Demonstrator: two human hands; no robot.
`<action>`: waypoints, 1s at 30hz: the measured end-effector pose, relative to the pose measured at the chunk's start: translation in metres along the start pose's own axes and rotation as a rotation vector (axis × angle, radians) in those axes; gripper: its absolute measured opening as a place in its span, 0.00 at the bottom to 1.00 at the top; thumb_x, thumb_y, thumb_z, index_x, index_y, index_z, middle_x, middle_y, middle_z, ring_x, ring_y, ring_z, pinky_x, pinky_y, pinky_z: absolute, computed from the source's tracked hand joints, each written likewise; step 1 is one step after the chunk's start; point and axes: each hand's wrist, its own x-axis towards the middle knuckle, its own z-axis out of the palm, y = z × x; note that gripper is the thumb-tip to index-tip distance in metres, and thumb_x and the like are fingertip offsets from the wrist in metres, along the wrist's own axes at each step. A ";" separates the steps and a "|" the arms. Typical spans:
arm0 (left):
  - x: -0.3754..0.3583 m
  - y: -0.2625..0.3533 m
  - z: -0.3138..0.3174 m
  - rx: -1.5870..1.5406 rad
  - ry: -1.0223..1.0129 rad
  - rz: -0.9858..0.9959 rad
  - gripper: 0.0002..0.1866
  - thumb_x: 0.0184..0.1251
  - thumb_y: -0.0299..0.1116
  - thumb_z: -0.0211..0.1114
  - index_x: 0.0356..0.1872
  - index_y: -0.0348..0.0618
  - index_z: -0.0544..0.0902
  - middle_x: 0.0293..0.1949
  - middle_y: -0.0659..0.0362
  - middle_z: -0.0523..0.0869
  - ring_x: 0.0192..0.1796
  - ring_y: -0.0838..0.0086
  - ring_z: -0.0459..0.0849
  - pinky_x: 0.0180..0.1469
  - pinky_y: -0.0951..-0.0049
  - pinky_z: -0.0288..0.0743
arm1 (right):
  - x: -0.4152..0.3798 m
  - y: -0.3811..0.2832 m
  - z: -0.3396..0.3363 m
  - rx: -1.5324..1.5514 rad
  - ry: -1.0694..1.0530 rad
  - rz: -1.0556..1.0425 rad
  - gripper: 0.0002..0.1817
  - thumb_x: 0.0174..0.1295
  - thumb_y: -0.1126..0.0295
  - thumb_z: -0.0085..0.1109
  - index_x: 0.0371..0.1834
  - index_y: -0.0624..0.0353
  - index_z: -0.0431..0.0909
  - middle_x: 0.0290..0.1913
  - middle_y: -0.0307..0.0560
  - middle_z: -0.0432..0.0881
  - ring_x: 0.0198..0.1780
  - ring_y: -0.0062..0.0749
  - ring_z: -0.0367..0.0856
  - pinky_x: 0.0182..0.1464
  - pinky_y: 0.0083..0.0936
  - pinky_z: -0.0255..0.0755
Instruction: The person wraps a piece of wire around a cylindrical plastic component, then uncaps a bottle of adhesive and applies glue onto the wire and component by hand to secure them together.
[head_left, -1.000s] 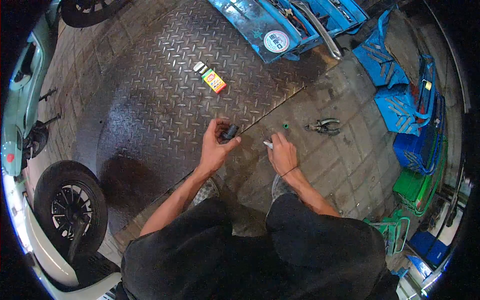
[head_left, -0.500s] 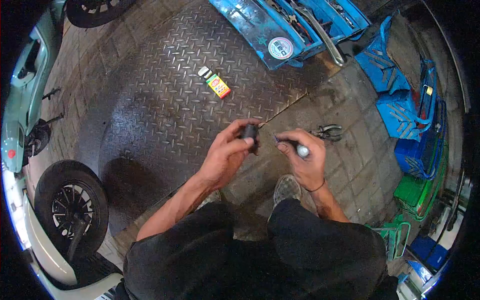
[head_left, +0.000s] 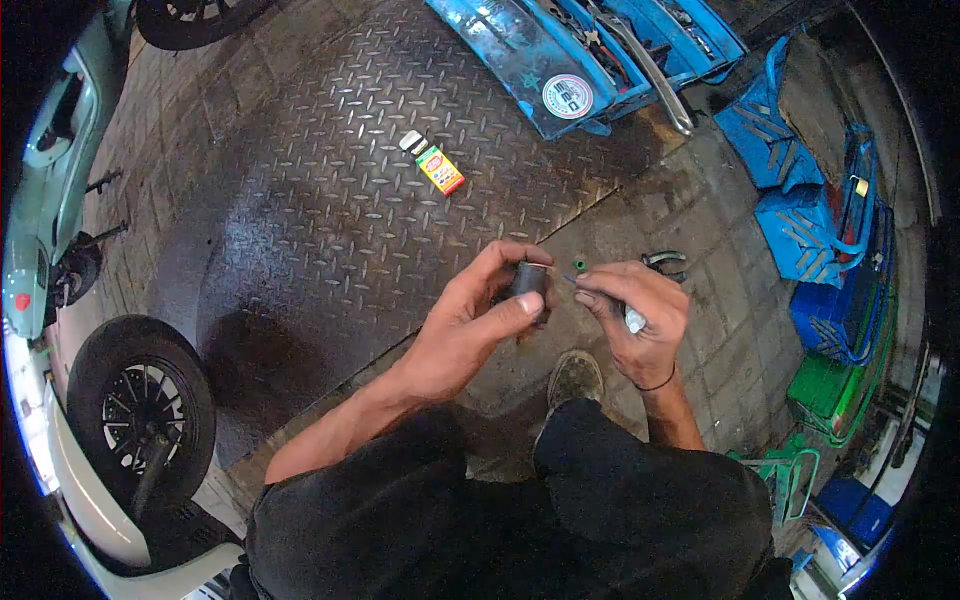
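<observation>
My left hand [head_left: 470, 310] is closed around a short dark cylinder-shaped part [head_left: 532, 284], held with its upper end towards my right hand. A little to the right, my right hand [head_left: 640, 310] is pinched at the fingertips. A thin dark tip [head_left: 570, 279] sticks out there, pointing at the dark part with a small gap between. From the same grip shows a silvery-white rounded end [head_left: 634, 320]; whether both belong to one thing is hidden by the fingers. Just beyond my right fingertips is a small green ring-like piece [head_left: 579, 266].
Pliers [head_left: 664, 264] lie past my right hand, partly covered. On the diamond-plate metal sheet [head_left: 300, 190] rests a small yellow-red carton [head_left: 440, 171], flap open. A blue toolbox [head_left: 500, 50] full of tools stands ahead. More toolboxes line the right; a wheel [head_left: 142, 415] stands left.
Both hands have shifted right, the right one the further. The dark part has turned to show more of its side. The green piece has come into view, and the pliers are more covered.
</observation>
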 end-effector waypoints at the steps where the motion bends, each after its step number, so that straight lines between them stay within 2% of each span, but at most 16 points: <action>1: -0.001 0.002 0.003 -0.103 -0.014 -0.019 0.23 0.75 0.37 0.58 0.65 0.38 0.69 0.47 0.57 0.78 0.48 0.76 0.76 0.47 0.71 0.71 | 0.000 0.000 0.000 -0.017 -0.017 -0.024 0.12 0.48 0.79 0.74 0.37 0.61 0.86 0.35 0.48 0.88 0.33 0.39 0.86 0.34 0.28 0.77; 2: -0.001 0.004 0.004 -0.206 -0.028 -0.038 0.21 0.78 0.37 0.53 0.66 0.40 0.69 0.47 0.60 0.78 0.49 0.78 0.74 0.48 0.72 0.69 | 0.000 0.000 0.001 -0.015 -0.017 -0.025 0.12 0.48 0.79 0.74 0.37 0.61 0.86 0.35 0.48 0.88 0.33 0.39 0.86 0.34 0.28 0.77; 3: -0.002 0.005 0.005 -0.206 -0.027 -0.038 0.21 0.78 0.37 0.53 0.66 0.40 0.69 0.47 0.60 0.78 0.49 0.78 0.74 0.48 0.72 0.69 | 0.000 0.000 0.001 -0.036 -0.019 -0.046 0.11 0.48 0.79 0.74 0.37 0.60 0.86 0.34 0.48 0.88 0.33 0.39 0.87 0.34 0.29 0.78; 5: -0.003 0.007 0.007 -0.251 -0.034 -0.042 0.22 0.80 0.39 0.45 0.67 0.39 0.69 0.47 0.60 0.78 0.49 0.77 0.73 0.48 0.71 0.68 | -0.001 0.000 0.000 -0.059 -0.021 -0.067 0.11 0.49 0.79 0.74 0.36 0.60 0.86 0.34 0.48 0.88 0.33 0.39 0.87 0.34 0.29 0.78; 8: -0.003 0.009 0.009 -0.255 -0.006 -0.066 0.22 0.80 0.39 0.43 0.67 0.38 0.69 0.47 0.60 0.78 0.48 0.77 0.74 0.48 0.71 0.68 | -0.001 0.000 0.000 -0.052 -0.031 -0.073 0.11 0.49 0.78 0.74 0.36 0.60 0.86 0.34 0.48 0.88 0.34 0.39 0.87 0.35 0.29 0.79; 21: -0.002 0.008 0.011 -0.202 0.044 -0.070 0.21 0.81 0.39 0.43 0.65 0.38 0.72 0.43 0.61 0.78 0.45 0.78 0.74 0.45 0.73 0.68 | 0.001 -0.002 -0.004 -0.047 -0.057 -0.076 0.11 0.48 0.80 0.73 0.36 0.60 0.86 0.34 0.48 0.87 0.33 0.38 0.87 0.35 0.29 0.78; 23: -0.002 0.007 0.010 -0.163 0.051 -0.077 0.22 0.81 0.42 0.46 0.64 0.36 0.72 0.45 0.57 0.79 0.46 0.74 0.76 0.45 0.71 0.71 | 0.002 -0.003 -0.004 -0.059 -0.057 -0.092 0.11 0.48 0.81 0.73 0.36 0.60 0.86 0.34 0.48 0.87 0.33 0.39 0.86 0.35 0.29 0.78; 30: -0.002 0.007 0.011 -0.151 0.062 -0.060 0.21 0.82 0.41 0.45 0.63 0.36 0.73 0.43 0.58 0.78 0.44 0.75 0.76 0.43 0.72 0.71 | 0.000 -0.002 -0.002 -0.080 -0.065 -0.109 0.10 0.49 0.79 0.73 0.36 0.60 0.86 0.34 0.49 0.87 0.32 0.39 0.86 0.34 0.30 0.78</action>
